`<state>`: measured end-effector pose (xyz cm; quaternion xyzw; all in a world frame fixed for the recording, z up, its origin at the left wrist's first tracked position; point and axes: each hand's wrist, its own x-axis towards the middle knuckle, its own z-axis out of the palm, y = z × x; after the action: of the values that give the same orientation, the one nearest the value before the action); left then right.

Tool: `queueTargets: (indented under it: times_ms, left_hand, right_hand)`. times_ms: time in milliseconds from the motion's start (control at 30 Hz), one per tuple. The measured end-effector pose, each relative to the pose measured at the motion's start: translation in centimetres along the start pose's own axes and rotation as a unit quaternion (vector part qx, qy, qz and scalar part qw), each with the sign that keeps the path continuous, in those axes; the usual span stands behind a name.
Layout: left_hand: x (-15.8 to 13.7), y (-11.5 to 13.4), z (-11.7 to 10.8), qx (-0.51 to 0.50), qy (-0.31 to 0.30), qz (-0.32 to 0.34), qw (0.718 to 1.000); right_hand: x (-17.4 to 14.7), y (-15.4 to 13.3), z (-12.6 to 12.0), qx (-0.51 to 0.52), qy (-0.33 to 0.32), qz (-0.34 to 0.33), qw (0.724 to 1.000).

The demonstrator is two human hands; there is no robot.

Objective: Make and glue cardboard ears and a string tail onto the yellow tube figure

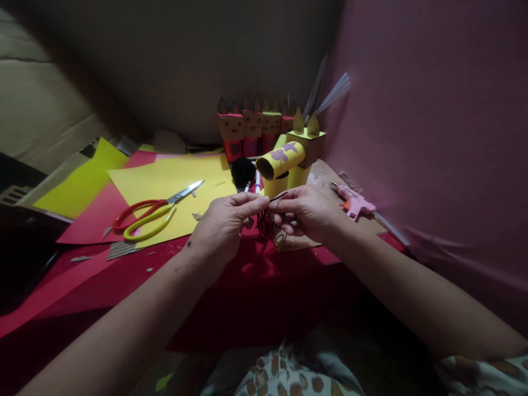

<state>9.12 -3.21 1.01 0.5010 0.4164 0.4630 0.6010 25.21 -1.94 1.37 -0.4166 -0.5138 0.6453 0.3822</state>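
Black yarn (263,224) hangs in loops beneath my fingers at the front of the table. My left hand (225,220) pinches it between thumb and forefinger. Close against it, my right hand (307,212) pinches the same yarn, and a short end sticks up over its fingers. Just behind the hands, a yellow paper tube with purple shapes (284,158) lies on its side on top of another yellow tube (275,186). A ball of black yarn (243,172) sits behind my left hand. Beyond the tubes stands a box-headed cardboard figure with pointed ears (310,146).
Red-and-yellow scissors (165,212) lie on yellow paper (173,170) at left, among pink sheets and scraps. A pink glue gun (355,202) rests on the right. Several similar figures (251,129) stand at the back, near clear glue sticks (335,91). A pink cloth (437,121) hangs at right.
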Motion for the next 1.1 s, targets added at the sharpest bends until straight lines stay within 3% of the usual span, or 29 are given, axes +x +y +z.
queueTargets:
  times_ms: [367,733,1100]
  left_hand:
    - [0.5,-0.8,0.5,-0.031,-0.001,-0.025,0.999]
    - [0.7,-0.8,0.4,-0.042,-0.015,-0.029,0.999]
    - [1.3,-0.7,-0.7,-0.035,-0.074,-0.057,0.995]
  right_hand:
    - [0.1,0.5,-0.3,0.051,-0.048,-0.011,0.997]
    - [-0.4,0.4,0.2,-0.099,0.005,-0.065,0.993]
    - [-0.1,1.3,-0.4,-0.099,0.053,-0.093,0.989]
